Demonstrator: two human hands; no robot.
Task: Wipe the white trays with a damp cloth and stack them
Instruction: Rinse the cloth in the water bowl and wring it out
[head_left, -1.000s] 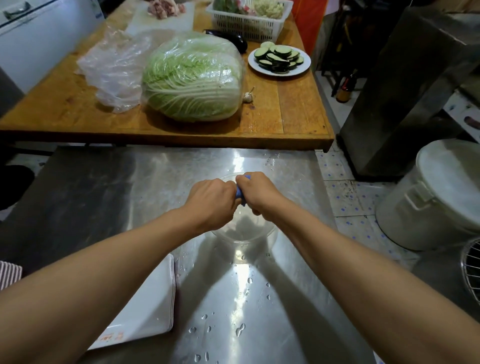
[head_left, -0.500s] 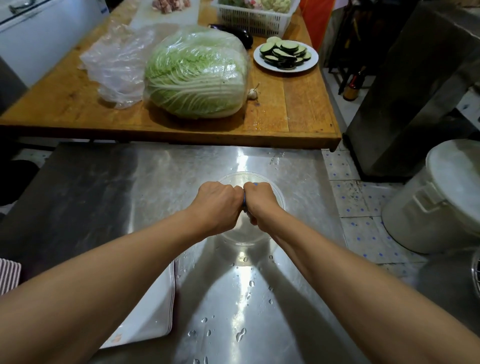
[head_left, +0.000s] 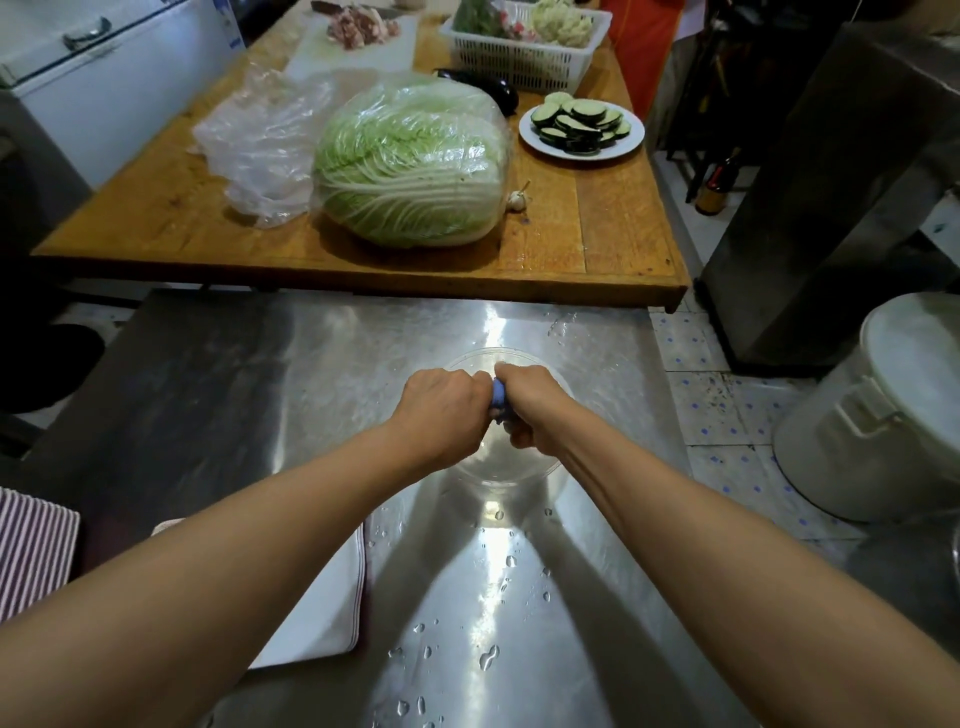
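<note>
Over a clear bowl (head_left: 506, 467) on the steel table, my left hand (head_left: 444, 410) and my right hand (head_left: 530, 410) both grip a blue cloth (head_left: 498, 397). Only a small bunched part of the cloth shows between my fists. A stack of white trays (head_left: 327, 608) lies flat on the steel table (head_left: 234, 374) at the lower left, mostly hidden under my left forearm.
Water drops (head_left: 488, 657) dot the steel near me. Behind stands a wooden table (head_left: 613, 234) with a wrapped cabbage (head_left: 410, 166), a plastic bag (head_left: 265, 140), a plate of sliced aubergine (head_left: 582, 127) and a white basket (head_left: 524, 49). A white lidded bucket (head_left: 893, 410) sits on the floor at right.
My fists stay pressed together over the bowl and have turned slightly on the cloth; a little more blue shows between them now. The view has shifted a bit.
</note>
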